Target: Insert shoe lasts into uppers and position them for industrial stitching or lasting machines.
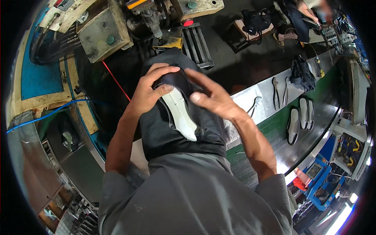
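A black shoe upper (167, 113) with a pale insole (181, 111) facing up lies over my lap, one end pointing away from me. My left hand (150, 88) grips its far end, fingers over the black rim and thumb pressed on the material beside the insole. On the other side, my right hand (213, 96) has its index finger stretched toward the far tip and its thumb apart near the right edge. This hand is slightly blurred, and whether it touches the shoe is hard to make out. Dark cloth (156, 139) covers my lap under the shoe.
To the right, pincers (275, 94) and other hand tools lie on a metal ledge (250, 94). Beyond it, several similar shoes (293, 125) rest on a green surface (270, 137). Grimy machinery (103, 37) stands ahead. A blue hose (51, 113) runs at left; another person (309, 11) works far right.
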### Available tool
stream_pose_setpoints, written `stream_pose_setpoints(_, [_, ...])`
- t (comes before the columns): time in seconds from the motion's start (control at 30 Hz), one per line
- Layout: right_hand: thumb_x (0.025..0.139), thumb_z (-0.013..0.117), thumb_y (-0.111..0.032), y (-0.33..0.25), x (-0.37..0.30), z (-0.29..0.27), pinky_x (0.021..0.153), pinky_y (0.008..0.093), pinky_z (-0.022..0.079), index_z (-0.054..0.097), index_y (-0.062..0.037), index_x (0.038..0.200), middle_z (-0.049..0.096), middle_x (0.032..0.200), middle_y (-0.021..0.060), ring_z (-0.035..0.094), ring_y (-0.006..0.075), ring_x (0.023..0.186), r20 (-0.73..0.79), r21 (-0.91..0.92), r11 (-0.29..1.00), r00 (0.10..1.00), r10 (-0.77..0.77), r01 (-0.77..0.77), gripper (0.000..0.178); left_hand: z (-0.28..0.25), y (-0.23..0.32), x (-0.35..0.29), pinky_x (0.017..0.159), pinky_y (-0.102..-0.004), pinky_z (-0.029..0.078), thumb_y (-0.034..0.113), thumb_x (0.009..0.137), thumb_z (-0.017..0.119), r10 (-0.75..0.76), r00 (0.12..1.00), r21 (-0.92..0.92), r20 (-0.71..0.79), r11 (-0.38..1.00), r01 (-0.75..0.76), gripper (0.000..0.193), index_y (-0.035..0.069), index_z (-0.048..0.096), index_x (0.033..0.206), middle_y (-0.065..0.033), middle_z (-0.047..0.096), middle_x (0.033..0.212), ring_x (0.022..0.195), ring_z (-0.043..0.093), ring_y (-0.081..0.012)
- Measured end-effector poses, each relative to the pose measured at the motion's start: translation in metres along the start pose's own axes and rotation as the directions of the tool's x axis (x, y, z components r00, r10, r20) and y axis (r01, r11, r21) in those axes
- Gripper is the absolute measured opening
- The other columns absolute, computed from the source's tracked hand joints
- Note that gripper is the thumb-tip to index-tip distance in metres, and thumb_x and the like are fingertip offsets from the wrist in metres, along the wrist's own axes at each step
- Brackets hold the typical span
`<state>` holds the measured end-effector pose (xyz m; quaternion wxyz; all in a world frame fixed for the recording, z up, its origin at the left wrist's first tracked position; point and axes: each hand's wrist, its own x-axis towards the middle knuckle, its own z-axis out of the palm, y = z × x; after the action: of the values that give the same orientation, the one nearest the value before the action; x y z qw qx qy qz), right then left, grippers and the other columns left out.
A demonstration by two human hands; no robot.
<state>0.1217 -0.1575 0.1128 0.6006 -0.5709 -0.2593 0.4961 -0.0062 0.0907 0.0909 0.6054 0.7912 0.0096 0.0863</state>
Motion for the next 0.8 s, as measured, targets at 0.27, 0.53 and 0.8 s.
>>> stream_pose_setpoints(0.27, [0.095,0.087,-0.046,-0.012,0.021,-0.017,0.130,0.0472,0.035,0.027,-0.0084,0.175,0.041,0.172,0.0206,0.041,0.0332,0.159,0.099,-0.264,0.957,0.991,-0.095,0.118,0.107,0.006,-0.002,0.011,0.117,-0.0374,0.044,0.039,0.095,0.084,0.004,0.991,-0.181,0.130,0.983,0.020,0.061,0.005,0.071,0.144,-0.0102,0.059,0.143,0.135,0.059,-0.0247])
stream_pose_setpoints(0.53, [0.095,0.088,-0.038,0.005,0.023,-0.017,0.128,0.0435,0.038,0.030,-0.0020,0.172,0.043,0.170,0.0236,0.042,0.0327,0.158,0.064,-0.439,0.889,0.991,-0.116,0.133,0.103,0.019,-0.010,0.022,0.121,-0.0411,0.040,0.056,0.096,0.078,-0.034,0.989,-0.171,0.146,0.983,0.059,0.075,0.001,0.068,0.145,-0.0138,0.063,0.145,0.141,0.056,-0.0277])
stream_pose_setpoints(0.8, [0.100,0.082,-0.031,0.037,0.033,-0.013,0.118,0.0384,0.047,0.033,-0.0006,0.169,0.059,0.151,0.0231,0.058,0.0274,0.140,-0.141,-0.329,0.943,0.990,0.003,-0.050,0.089,0.052,-0.025,0.027,0.115,-0.0355,0.046,0.016,0.102,0.078,-0.296,0.954,-0.276,0.048,0.914,0.297,0.048,0.000,0.066,0.146,-0.0099,0.064,0.144,0.135,0.059,-0.0204])
